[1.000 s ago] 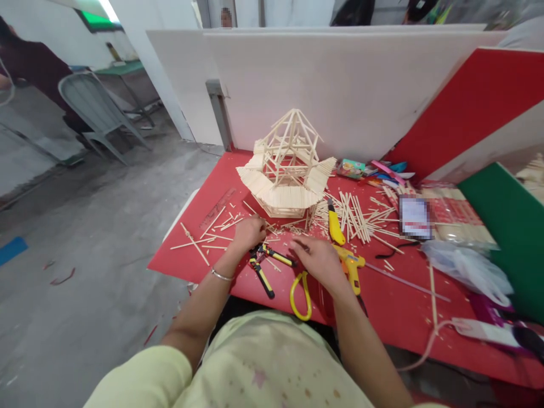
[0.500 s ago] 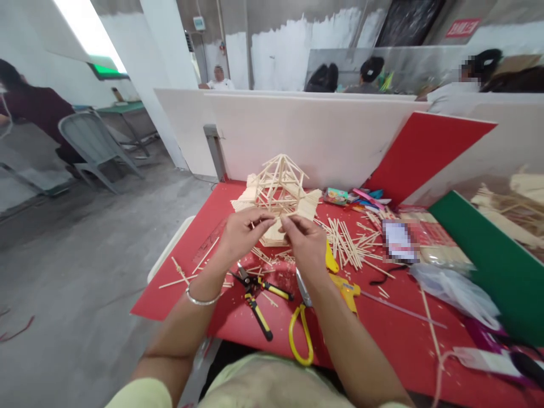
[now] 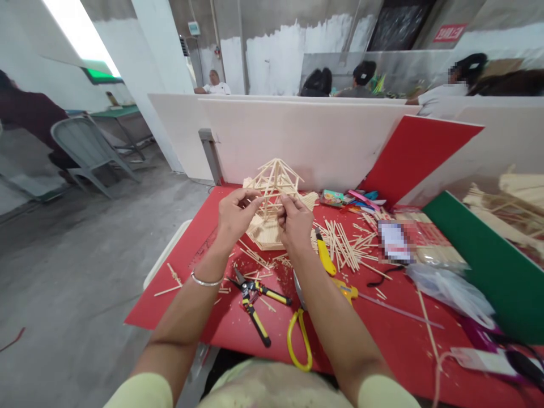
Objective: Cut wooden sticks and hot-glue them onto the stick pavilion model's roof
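Delicately, both hands framed the stick model (image 3: 267, 231), which stood toward the far left corner of the red worktop (image 3: 365, 340). The left hand (image 3: 234, 218) had thumb and forefinger nearly meeting beside the upper frame; the right hand (image 3: 296, 221) was bunched, thumb against fingers, at the frame's other side. Whether either pinched a stick could not be told. Handling the frame well probably called for a light fingertip touch, low forearms and even pressure from both sides, since such thin struts would likely bend or come unstuck if squeezed.

Nearer the front edge lay black-and-yellow cutters (image 3: 250, 289) and a yellow-handled tool (image 3: 289, 337), partly under the right forearm. Right of the model were a yellow knife (image 3: 326, 260), a heap of loose sticks (image 3: 340, 238) and a yellow glue gun (image 3: 346, 290). Chips and offcuts littered the surface. Toward the right edge sat a plastic bag (image 3: 453, 292) and a green board (image 3: 480, 266).

Behind the far edge rose a white partition (image 3: 340, 127), with people beyond it. To the left, a grey chair (image 3: 80, 147) stood on bare floor.
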`<state>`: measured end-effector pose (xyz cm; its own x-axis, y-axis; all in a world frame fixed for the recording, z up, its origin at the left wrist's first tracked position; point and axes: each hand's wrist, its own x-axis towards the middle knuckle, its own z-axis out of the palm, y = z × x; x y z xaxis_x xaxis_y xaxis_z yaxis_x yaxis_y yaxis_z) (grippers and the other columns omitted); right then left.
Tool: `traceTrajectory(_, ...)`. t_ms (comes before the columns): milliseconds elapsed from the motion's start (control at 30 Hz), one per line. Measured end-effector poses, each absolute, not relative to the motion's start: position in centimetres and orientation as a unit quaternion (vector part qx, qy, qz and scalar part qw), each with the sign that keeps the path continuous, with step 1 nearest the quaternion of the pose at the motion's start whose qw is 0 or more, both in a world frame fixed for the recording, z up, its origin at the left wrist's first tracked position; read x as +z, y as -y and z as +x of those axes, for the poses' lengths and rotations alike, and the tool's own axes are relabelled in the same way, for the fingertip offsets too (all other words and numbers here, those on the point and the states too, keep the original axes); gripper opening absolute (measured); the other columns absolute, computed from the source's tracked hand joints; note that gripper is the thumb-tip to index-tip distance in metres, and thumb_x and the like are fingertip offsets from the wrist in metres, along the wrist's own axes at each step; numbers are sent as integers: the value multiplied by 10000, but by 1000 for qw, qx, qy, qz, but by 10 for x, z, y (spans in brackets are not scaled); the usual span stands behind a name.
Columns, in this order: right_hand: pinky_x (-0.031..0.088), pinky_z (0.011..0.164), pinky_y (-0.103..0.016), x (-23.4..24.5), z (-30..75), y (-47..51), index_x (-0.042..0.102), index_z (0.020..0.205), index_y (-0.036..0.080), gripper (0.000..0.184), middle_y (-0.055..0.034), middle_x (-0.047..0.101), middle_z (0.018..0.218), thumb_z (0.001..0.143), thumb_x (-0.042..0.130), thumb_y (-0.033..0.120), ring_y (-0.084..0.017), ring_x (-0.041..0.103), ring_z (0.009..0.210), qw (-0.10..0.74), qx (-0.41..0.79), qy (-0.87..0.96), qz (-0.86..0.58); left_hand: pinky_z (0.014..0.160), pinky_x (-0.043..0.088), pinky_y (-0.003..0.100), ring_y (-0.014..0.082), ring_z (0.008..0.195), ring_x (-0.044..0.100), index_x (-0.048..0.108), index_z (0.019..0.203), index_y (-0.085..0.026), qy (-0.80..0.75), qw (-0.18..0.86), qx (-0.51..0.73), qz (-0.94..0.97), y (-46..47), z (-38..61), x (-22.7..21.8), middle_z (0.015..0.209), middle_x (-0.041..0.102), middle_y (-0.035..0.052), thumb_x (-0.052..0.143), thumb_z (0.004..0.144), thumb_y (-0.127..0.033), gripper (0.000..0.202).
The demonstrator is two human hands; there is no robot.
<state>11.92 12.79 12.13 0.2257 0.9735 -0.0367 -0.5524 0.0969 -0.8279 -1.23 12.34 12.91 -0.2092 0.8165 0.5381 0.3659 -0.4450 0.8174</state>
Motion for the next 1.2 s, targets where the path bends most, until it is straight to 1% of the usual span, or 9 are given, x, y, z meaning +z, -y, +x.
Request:
traceTrajectory(300,278,359,-141,122,117,-133,618,748,183,248,94,545,481,662,787,342,-27,408,386,680,579,260,-368,527,430,231,106,538,544,756,902,-167,-498,173,591,610,-129,-12,127,701,687,21,673,816,-336,207)
traceTrajectory(567,283,368,-147,120,118,-137,597,743,193,297,99,542,504,636,814,366,-29,417,404,683,580,258,-362,555,438,236,123,585,569,763,922,-174,-506,161,579,619,-131,-13,125,760,712,34,647,836,-339,220)
traceTrajectory(733,288,372,-152,121,117,-137,594,759,195,327,105,530,504,630,823,389,-29,409,406,680,576,265,-367,586,449,242,126,628,587,765,967,-180,-508,140,568,632,-132,-13,126,830,734,43,642,843,-302,213)
traceTrajectory(933,294,366,-139,122,117,-136,600,755,190,325,100,540,501,606,833,362,-27,412,399,686,583,253,-354,592,457,246,123,630,599,764,969,-178,-503,121,560,646,-132,-12,128,869,747,48,634,855,-277,199)
traceTrajectory(1100,296,367,-137,121,117,-137,604,754,190,302,98,542,501,620,818,355,-27,419,401,686,581,257,-356,671,494,265,148,716,646,770,949,-189,-506,112,556,650,-133,-11,129,892,757,51,640,856,-271,179)
traceTrajectory(1200,294,365,-137,120,117,-137,603,755,189,302,98,541,502,623,814,360,-27,422,400,687,580,258,-353,699,500,270,151,735,653,772,930,-193,-506,101,555,652,-133,-11,129,901,762,45,644,854,-257,162)
